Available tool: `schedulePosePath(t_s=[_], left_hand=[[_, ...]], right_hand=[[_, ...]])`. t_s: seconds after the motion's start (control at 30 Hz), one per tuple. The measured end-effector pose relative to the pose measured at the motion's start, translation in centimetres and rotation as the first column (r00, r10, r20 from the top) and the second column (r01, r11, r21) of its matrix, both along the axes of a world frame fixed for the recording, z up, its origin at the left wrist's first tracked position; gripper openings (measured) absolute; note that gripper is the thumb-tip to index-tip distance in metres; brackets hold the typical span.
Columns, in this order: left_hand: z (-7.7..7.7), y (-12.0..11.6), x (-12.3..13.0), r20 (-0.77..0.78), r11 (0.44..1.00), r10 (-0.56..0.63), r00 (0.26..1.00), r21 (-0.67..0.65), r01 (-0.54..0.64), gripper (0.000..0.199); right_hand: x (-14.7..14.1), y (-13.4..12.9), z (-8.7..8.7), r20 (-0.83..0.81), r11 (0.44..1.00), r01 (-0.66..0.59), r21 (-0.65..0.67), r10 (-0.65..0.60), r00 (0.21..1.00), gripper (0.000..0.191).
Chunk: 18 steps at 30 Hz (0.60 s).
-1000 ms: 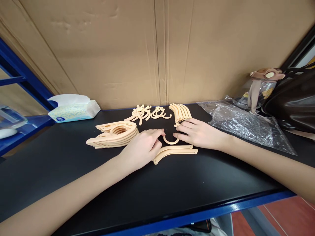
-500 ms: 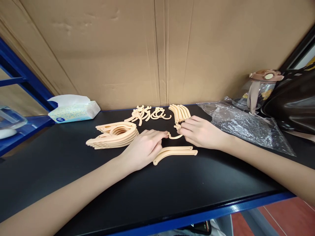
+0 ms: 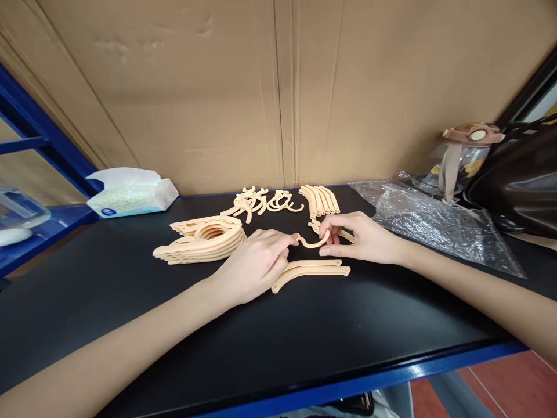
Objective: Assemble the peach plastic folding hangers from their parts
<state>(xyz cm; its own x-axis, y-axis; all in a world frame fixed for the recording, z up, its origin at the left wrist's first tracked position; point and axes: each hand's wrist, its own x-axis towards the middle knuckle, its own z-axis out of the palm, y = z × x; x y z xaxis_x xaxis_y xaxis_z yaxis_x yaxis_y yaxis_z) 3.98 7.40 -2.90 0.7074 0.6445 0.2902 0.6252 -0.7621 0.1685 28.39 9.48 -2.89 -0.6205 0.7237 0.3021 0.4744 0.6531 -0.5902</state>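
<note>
A beige plastic hanger hook (image 3: 314, 245) spans the gap between my hands, low over the black table. The fingertips of my left hand (image 3: 261, 261) pinch its left end. My right hand (image 3: 361, 237) has its fingers at the hook's curved right end, with the thumb lower and a little apart. Another beige piece (image 3: 347, 235) shows partly behind the right fingers. Just in front of my hands lie two curved hanger arms (image 3: 313, 269), side by side. Left of my left hand is a stack of folded hangers (image 3: 200, 241).
Loose hooks (image 3: 250, 202) and a row of hanger arms (image 3: 319, 200) lie at the back. A tissue pack (image 3: 130, 197) is at the back left. Clear plastic wrap (image 3: 435, 217), a water bottle (image 3: 472, 154) and a dark bag (image 3: 517, 174) occupy the right. The table has a blue front edge (image 3: 369, 377).
My right hand has shifted slightly right and its thumb has spread from the fingers, exposing more of the hook's curve. My left hand stays nearly still at the hook's left end.
</note>
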Motion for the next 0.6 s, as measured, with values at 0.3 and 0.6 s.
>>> schedulePosePath(t_s=[0.3,0.6], left_hand=[[-0.3,0.2,-0.1,0.014,0.999,0.023,1.000,0.048,-0.024,0.028],[-0.6,0.4,-0.2,0.072,0.982,-0.006,0.997,0.187,-0.007,0.026]], right_hand=[[0.1,0.3,-0.1,0.029,0.989,-0.024,0.143,0.020,0.999,0.028],[-0.2,-0.9,0.8,-0.098,0.995,-0.070,-0.075,0.062,0.993,0.024]])
